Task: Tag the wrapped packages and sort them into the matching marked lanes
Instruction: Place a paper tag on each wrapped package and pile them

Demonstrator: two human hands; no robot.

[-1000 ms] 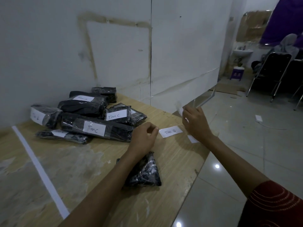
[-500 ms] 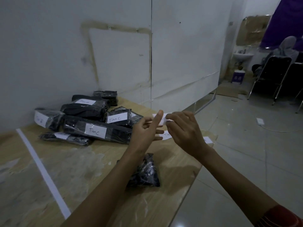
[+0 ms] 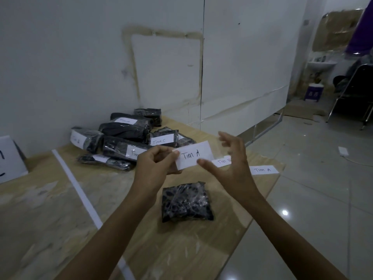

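Tag (image 3: 194, 157) reading "Tim A", pinched in left hand (image 3: 155, 164) grip, right hand (image 3: 235, 160) grip released

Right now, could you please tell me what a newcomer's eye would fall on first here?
The white label reading Tim A, held up mid-frame: the left hand pinches its left end, and the right hand is spread by its right end. Directly below lies an untagged black package on the wooden table, and a heap of tagged packages sits farther back by the wall.
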